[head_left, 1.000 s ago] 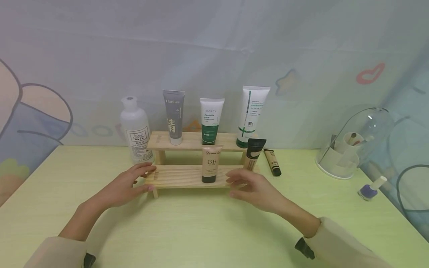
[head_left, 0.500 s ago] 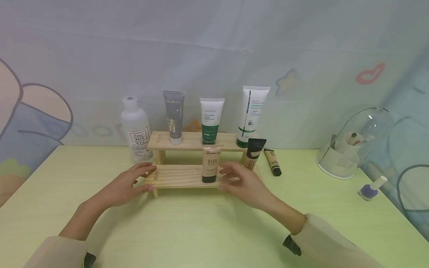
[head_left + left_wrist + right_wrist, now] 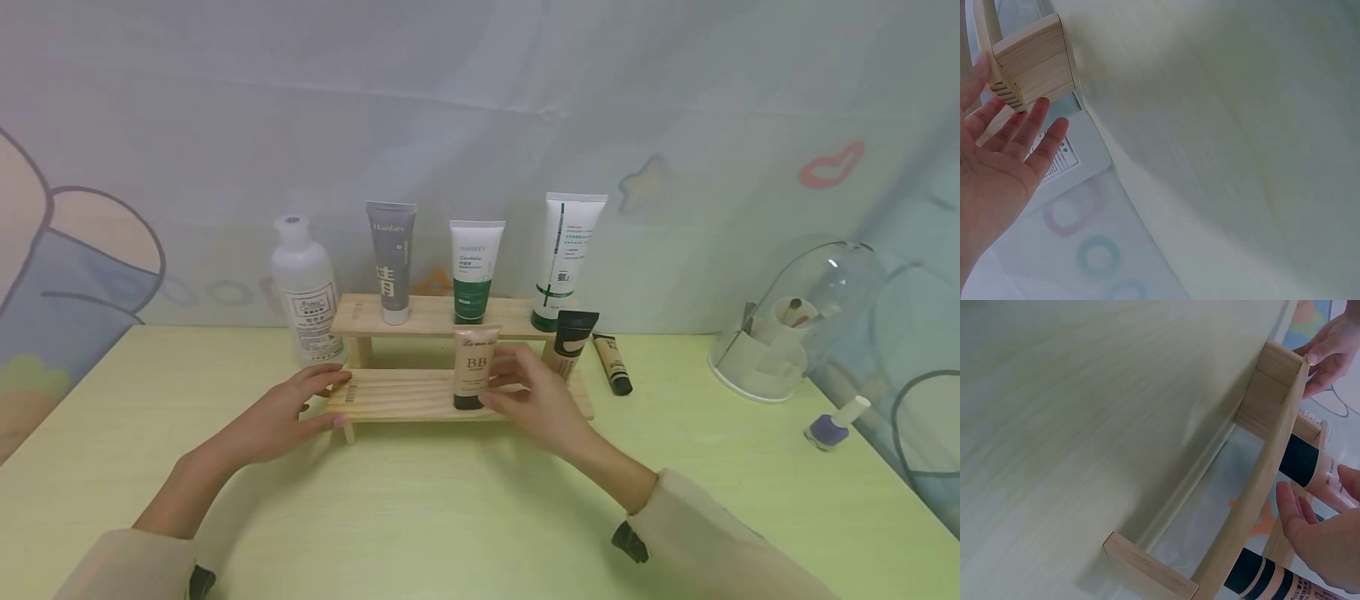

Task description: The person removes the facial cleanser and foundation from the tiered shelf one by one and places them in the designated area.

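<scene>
A two-tier wooden stand [image 3: 397, 398] holds upright tubes. My left hand [image 3: 279, 418] holds the left end of its lower tier, thumb at the front corner and index finger at the back. In the left wrist view the other fingers [image 3: 1054, 140] spread loosely past the end. My right hand [image 3: 536, 400] reaches round the right side of a beige BB cream tube [image 3: 472, 371] with a black cap. Its thumb is by the cap, the other fingers partly hidden behind the tube. A gap shows beside the thumb [image 3: 1289, 503] in the right wrist view.
A black-topped tube [image 3: 573, 333] stands right of my hand. Grey [image 3: 392, 258], white-green [image 3: 476, 258] and tall white [image 3: 566, 254] tubes line the upper tier. A white bottle [image 3: 303, 292], a lying tube [image 3: 613, 364], a domed holder [image 3: 765, 358] and nail polish [image 3: 828, 429] surround the stand.
My right hand has moved left along the lower tier to the BB cream tube, and its thumb now overlaps the tube's edge. My left hand and the tubes have stayed put.
</scene>
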`<state>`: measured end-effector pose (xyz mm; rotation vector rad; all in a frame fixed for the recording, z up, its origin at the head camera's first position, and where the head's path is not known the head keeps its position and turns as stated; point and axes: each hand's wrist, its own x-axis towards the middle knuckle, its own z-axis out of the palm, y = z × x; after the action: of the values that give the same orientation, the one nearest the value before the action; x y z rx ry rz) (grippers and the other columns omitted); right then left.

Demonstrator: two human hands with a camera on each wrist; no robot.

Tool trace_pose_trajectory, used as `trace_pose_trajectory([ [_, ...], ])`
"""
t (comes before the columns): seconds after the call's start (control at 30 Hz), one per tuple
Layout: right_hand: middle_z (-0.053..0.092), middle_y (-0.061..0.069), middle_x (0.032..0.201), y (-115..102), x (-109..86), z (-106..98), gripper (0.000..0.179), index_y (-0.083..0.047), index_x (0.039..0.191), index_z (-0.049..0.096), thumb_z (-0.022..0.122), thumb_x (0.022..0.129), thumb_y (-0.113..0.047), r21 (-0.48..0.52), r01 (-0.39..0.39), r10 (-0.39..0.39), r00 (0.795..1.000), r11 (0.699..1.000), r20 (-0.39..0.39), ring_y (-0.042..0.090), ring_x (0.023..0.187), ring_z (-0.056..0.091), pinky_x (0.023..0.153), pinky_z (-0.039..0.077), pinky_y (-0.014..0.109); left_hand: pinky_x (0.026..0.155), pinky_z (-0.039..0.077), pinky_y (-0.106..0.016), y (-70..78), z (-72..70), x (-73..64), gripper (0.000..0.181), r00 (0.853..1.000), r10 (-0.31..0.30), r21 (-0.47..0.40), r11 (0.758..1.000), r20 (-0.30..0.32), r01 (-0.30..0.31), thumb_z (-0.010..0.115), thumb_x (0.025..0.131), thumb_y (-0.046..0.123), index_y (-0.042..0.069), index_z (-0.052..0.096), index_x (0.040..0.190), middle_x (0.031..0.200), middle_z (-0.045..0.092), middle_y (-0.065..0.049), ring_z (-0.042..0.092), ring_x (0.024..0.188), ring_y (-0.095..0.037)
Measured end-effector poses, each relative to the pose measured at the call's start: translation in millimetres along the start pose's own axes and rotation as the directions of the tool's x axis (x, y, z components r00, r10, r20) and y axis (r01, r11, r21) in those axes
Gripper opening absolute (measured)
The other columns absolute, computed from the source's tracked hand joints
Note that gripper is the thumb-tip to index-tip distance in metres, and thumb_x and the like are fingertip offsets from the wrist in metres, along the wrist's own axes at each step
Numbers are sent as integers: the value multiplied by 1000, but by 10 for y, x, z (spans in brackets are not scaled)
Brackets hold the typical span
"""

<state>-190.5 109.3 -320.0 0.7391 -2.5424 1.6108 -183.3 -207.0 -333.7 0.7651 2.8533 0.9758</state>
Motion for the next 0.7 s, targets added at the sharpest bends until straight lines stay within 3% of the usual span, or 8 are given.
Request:
trace_pose_trajectory([
  [0.43, 61, 18, 110, -2, 55, 39, 55, -9, 126, 42, 67, 79, 4, 39, 3, -2, 999, 999, -34, 28, 98, 59, 80, 51, 31, 83, 41, -58, 13, -7, 4, 59, 1000, -5, 4, 1000, 0, 5, 60, 89, 29, -4, 39, 134, 138, 30, -25, 45, 113, -39],
  [0.7, 62, 17, 108, -22, 67, 72, 53, -7, 125, 44, 66, 79, 5, 10, 6, -6, 998, 1000, -57, 26, 96, 60, 79, 51, 32, 83, 42, -57, 6, 4, 2, 59, 1000, -8, -1, 1000, 0, 8, 60, 89, 29, -3, 39, 134, 139, 30, -25, 45, 113, -39],
])
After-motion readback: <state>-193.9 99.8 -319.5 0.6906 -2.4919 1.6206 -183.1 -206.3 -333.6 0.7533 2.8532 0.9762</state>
